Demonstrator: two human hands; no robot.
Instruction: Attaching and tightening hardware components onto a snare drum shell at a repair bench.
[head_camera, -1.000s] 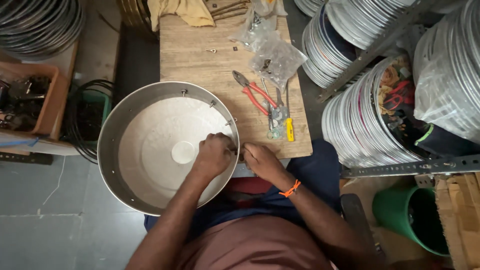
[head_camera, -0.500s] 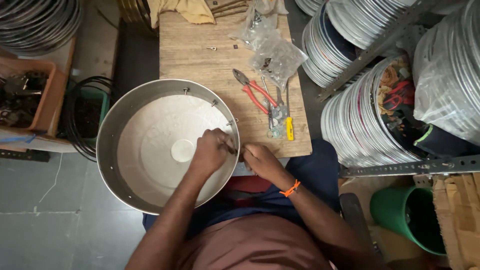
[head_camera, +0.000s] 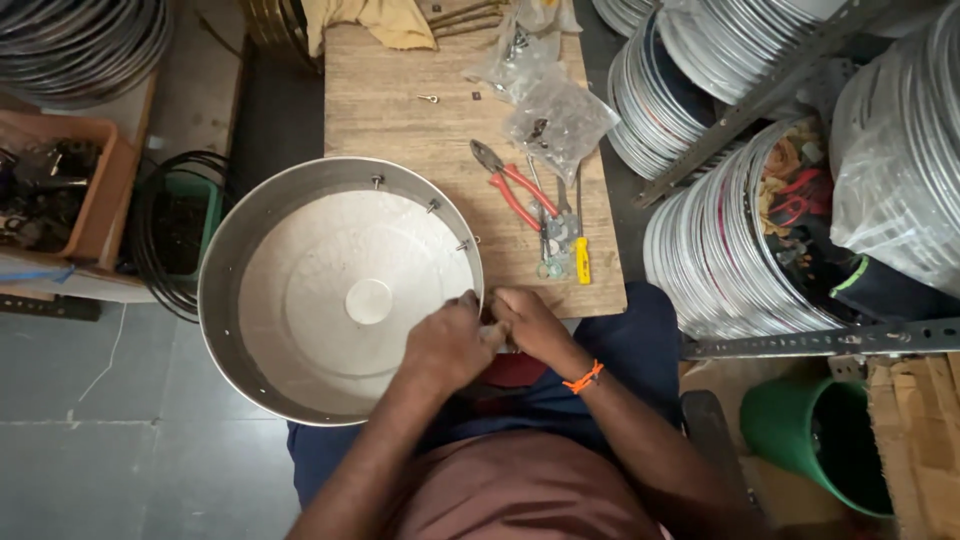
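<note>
Large round shallow metal pan (head_camera: 300, 330), pale inside, resting half on my lap and half against the near edge of the wooden table (head_camera: 400, 110); bolts stud its rim. Orange crate (head_camera: 95, 180) at far left holds dark parts; green bucket (head_camera: 800, 430) stands at lower right. Clear plastic bags of small hardware (head_camera: 555, 115) lie on the table beyond red-handled pliers (head_camera: 515, 185). My left hand (head_camera: 445, 340) and right hand (head_camera: 530, 320), fingers curled narrow, pinch the pan's right rim; what they hold I cannot tell.
</note>
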